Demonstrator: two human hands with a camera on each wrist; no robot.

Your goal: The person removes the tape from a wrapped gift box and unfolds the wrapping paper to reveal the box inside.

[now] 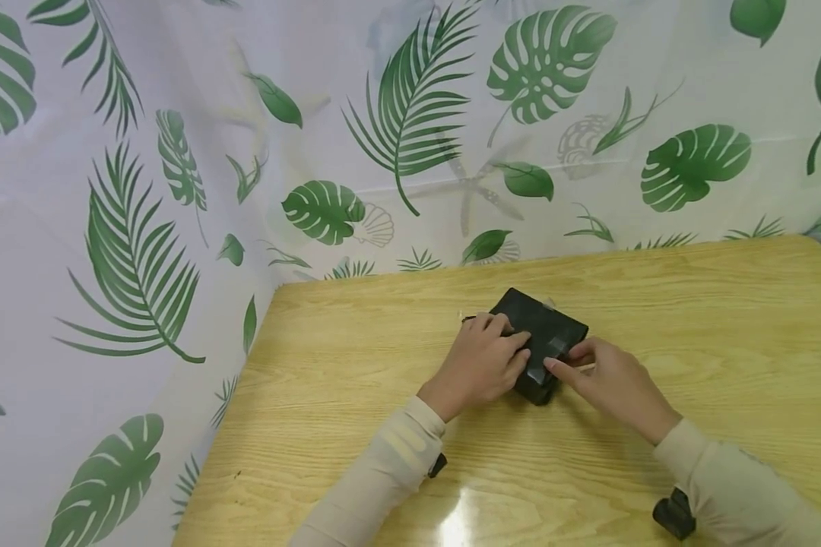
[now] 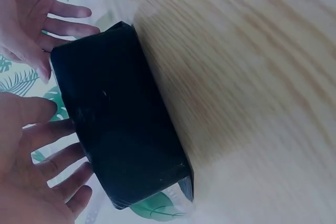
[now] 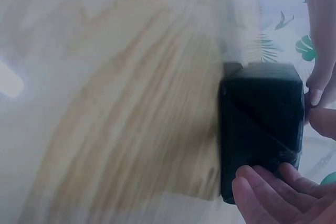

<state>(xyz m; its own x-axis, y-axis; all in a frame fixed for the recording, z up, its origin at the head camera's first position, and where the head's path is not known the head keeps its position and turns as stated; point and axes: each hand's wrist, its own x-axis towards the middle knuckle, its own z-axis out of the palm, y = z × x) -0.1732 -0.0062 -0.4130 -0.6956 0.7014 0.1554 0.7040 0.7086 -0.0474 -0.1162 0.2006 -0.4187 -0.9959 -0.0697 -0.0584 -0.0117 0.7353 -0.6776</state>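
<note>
A box-shaped package (image 1: 528, 315) wrapped in black material lies on the table, with shiny patches like clear tape on top. My left hand (image 1: 482, 361) rests on its top and near side, fingers extended; in the left wrist view these fingers (image 2: 55, 169) reach its upper edge. At the right end is my right hand (image 1: 612, 380), thumb by the top edge and fingers against the end face. In the right wrist view, the right fingers (image 3: 268, 192) press low on that end, where a diagonal fold crosses the wrapping. The package's underside is hidden.
The wooden table (image 1: 315, 395) extends around the package. Behind and to the left hangs a white cloth (image 1: 232, 205) printed with green leaves. A black object (image 1: 673, 513) is by the right sleeve, and a smaller dark piece (image 1: 438, 465) shows by the left sleeve.
</note>
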